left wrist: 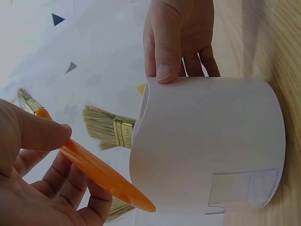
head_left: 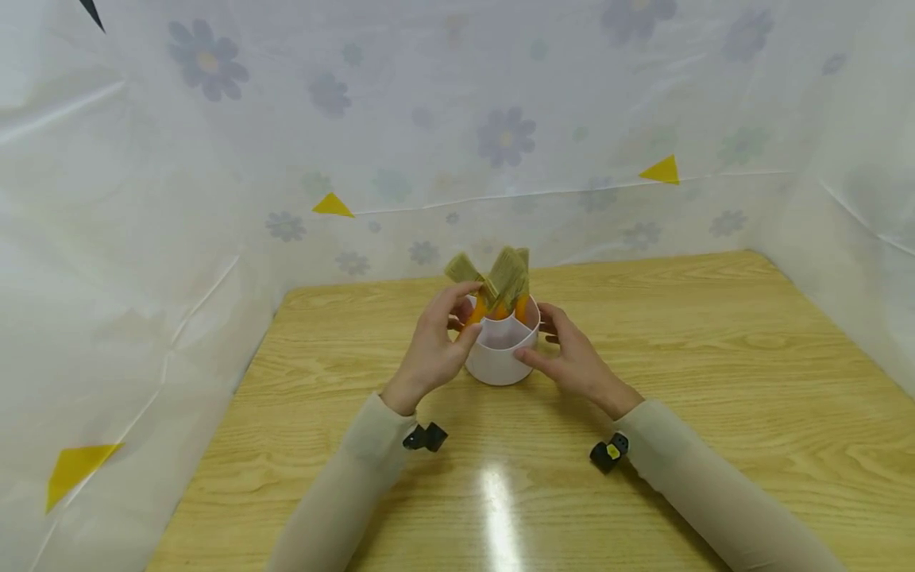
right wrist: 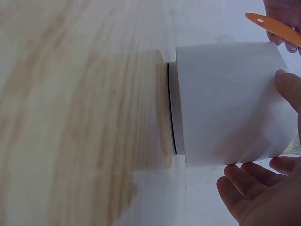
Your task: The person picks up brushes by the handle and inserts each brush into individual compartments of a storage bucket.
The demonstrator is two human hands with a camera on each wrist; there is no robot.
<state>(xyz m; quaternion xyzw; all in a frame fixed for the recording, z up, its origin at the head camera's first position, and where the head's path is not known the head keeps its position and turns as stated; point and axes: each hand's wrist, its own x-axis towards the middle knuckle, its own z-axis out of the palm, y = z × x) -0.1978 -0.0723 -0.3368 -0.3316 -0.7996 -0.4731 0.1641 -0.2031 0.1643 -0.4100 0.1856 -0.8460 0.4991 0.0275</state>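
Observation:
A white round divided holder (head_left: 496, 367) stands on the table with several bristle paintbrushes (head_left: 507, 274) in it, bristles up. My left hand (head_left: 436, 342) pinches another paintbrush (left wrist: 89, 162) by its orange handle, between thumb and fingers. In the left wrist view this brush slants, its handle end beside the holder's rim. My right hand (head_left: 572, 357) grips the holder's right side, thumb on the near wall and fingers round the far side. The right wrist view shows a dark ring (right wrist: 171, 108) near the holder's base.
The wood-grain table (head_left: 343, 381) runs back to a flower-patterned sheet (head_left: 429, 119) hanging behind it. Pale sheeting also hangs at left and right, and yellow triangles (head_left: 333, 205) are stuck on it. A clear plastic piece (left wrist: 244, 188) sits on the holder's wall.

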